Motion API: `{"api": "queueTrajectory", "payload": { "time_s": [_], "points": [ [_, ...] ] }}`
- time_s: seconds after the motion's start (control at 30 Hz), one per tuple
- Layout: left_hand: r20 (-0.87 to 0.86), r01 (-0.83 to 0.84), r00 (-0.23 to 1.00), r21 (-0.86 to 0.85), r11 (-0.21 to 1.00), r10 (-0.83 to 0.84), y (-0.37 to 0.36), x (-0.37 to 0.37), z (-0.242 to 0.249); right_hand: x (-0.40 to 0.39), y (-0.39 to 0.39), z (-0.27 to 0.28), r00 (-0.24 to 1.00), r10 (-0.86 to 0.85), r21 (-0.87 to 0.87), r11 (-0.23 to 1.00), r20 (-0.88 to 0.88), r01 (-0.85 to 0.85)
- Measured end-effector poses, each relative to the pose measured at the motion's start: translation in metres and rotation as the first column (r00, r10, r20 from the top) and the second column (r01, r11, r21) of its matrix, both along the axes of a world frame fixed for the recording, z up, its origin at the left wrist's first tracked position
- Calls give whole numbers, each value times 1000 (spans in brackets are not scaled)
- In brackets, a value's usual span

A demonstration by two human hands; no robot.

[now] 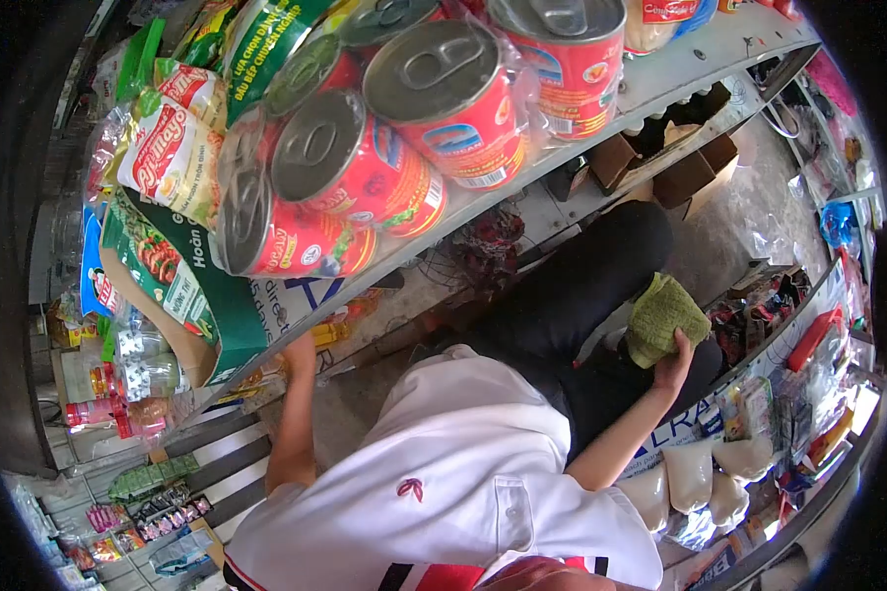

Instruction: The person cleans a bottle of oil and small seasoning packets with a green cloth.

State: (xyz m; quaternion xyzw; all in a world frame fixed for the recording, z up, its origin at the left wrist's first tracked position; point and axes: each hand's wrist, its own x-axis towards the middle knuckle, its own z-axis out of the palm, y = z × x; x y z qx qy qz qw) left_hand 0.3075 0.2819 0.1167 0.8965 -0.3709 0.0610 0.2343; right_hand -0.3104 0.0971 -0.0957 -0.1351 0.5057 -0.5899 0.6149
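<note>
In the head view, we saw the right hand closed in a firm grip on a bunched, nubby green cloth over dark trousers. The left hand met the metal shelf, its fingers hidden, its grip we couldn't tell; cylindrical cans sat in clear film.

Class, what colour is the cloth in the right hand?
The cloth is green, seen best in the head view.

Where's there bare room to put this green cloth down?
Bare-looking grey floor shows between the open cardboard box and blue bag; a narrow shelf strip lies right of the red cans. It's crowded around those cans and among packets right of your right hand.
</note>
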Motion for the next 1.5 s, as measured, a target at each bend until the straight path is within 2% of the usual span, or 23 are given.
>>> {"api": "queueTrajectory", "payload": {
  "time_s": [0.1, 0.23, 0.3, 0.33, 0.4, 0.43, 0.5, 0.53, 0.6, 0.63, 0.7, 0.77, 0.83, 0.87, 0.93, 1.0, 1.03, 1.1, 1.2, 1.23, 1.3, 1.37, 1.5],
  "points": [
    [-122, -116, 986, -10, 993, 114, -16, -17, 16, -2, 1, -5, 1000, -8, 6, 1000, -16, 8],
    [-165, -151, 977, -81, 985, 137, -13, -19, 11, 1, -1, -1, 1000, -9, 27, 1000, -25, 9],
    [-1, -29, 1000, -157, 987, 29, -7, -20, 6, 5, -3, 2, 999, -11, 21, 1000, -35, 12],
    [-3, -21, 1000, -155, 988, 21, -7, -21, 2, 5, -3, 2, 999, -13, 5, 1000, -47, 13],
    [164, 27, 986, -210, 977, 8, 1, -24, 0, 7, -2, 4, 998, -11, 1, 1000, -58, 11],
    [165, 29, 986, -202, 979, 5, 5, -24, 2, 7, -2, 7, 999, 4, 18, 1000, -33, -3],
    [100, 153, 987, -368, 917, -125, 4, -28, 6, 7, -2, 8, 1000, 11, 28, 1000, -11, -11],
    [96, 156, 987, -370, 916, -130, 3, -34, 9, 5, -2, 6, 1000, 9, 36, 999, -16, -9],
    [281, 399, 903, -272, 876, -324, 1, -54, 22, 3, 0, 3, 1000, 5, 45, 999, -22, -4],
    [278, 402, 903, -272, 874, -329, -8, -66, 32, 3, 1, 2, 999, 29, 46, 999, -34, -27],
    [158, 598, 794, -376, 708, -587, -31, -93, 55, 0, 5, -2, 998, 46, 50, 998, -51, -44],
    [168, 638, 765, -329, 696, -622, -46, -112, 69, -2, 6, -8, 998, 57, 26, 998, -33, -56],
    [227, 794, 587, -351, 497, -777, -66, -126, 74, 2, 5, -1, 1000, 28, 50, 998, 6, -28],
    [219, 808, 555, -374, 456, -803, -78, -136, 73, 3, 5, 2, 999, -2, 73, 997, 41, -1],
    [199, 825, 481, -431, 365, -854, -101, -160, 67, 1, 7, -2, 997, 0, 57, 998, 81, -5],
    [141, 813, 335, -544, 210, -932, -122, -175, 53, -3, 9, -5, 994, -12, 33, 999, 107, 9],
    [144, 811, 317, -554, 189, -937, -137, -189, 54, -1, 10, -3, 991, -32, 22, 999, 132, 29],
    [169, 819, 152, -573, 29, -974, -164, -213, 65, 2, 9, 6, 987, -76, 3, 997, 141, 76],
    [213, 832, 67, -551, -64, -975, -198, -232, 75, 6, 8, 19, 960, -205, 63, 978, 189, 197],
    [270, 755, 120, -649, -89, -955, -212, -243, 65, 7, 7, 23, 958, -233, 57, 972, 170, 226],
    [325, 668, 138, -728, -154, -936, -238, -261, 55, 15, 4, 31, 917, -228, -58, 964, 327, 261],
    [298, 638, 128, -755, -151, -946, -258, -283, 53, 26, 3, 45, 927, -281, -28, 954, 249, 297],
    [242, 577, -33, -788, -217, -970, -288, -321, 46, 79, -6, 119, 979, -66, -155, 987, -193, 36]
  ]
}}
